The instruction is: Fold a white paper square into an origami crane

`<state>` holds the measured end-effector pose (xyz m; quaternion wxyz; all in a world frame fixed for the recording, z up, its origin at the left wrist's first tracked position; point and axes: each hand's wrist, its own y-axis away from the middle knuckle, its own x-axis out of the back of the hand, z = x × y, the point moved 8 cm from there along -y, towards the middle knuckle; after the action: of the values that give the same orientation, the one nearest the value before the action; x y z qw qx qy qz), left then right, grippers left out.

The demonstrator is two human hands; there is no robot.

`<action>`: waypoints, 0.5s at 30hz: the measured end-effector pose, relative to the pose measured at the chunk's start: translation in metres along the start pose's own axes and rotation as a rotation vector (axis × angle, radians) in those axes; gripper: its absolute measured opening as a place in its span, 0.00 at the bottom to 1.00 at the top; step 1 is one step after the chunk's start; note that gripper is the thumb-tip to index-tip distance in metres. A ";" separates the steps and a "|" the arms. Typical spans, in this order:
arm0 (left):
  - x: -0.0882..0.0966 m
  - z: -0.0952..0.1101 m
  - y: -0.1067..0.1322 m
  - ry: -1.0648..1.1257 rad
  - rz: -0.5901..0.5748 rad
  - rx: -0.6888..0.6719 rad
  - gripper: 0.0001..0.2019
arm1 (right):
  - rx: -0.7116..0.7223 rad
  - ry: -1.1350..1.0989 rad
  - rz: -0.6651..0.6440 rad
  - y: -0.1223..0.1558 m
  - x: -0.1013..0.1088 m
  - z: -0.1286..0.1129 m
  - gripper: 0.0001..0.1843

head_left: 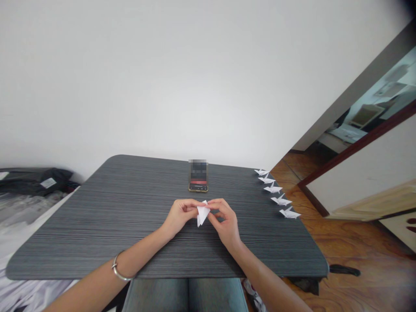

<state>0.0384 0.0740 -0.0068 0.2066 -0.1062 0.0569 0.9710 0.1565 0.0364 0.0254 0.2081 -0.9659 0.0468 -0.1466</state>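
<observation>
Both my hands meet over the middle of the dark striped table [97, 225]. Between them is a small folded white paper piece [202, 215], pointed downward. My left hand [180, 214] pinches its left side, fingers closed on it. My right hand [224, 219] pinches its upper right edge, fingers curled around the fold. A silver bangle [117, 269] sits on my left wrist.
A phone [198, 176] stands upright just beyond my hands. Several finished white paper cranes [281, 200] line the table's right edge. Wooden floor lies to the right, a bed with a dark bag [32, 180] to the left. A white wall stands behind.
</observation>
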 end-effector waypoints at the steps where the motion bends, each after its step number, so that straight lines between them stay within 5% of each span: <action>1: 0.000 -0.001 0.000 0.015 0.004 0.008 0.10 | -0.016 -0.035 -0.003 0.000 0.000 0.003 0.09; 15: 0.006 0.001 0.000 -0.052 0.023 0.011 0.07 | -0.165 -0.369 -0.005 0.000 -0.004 0.021 0.04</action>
<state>0.0336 0.0766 -0.0075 0.1974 -0.0790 0.0583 0.9754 0.1590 0.0457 0.0058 0.1328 -0.9903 0.0175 0.0369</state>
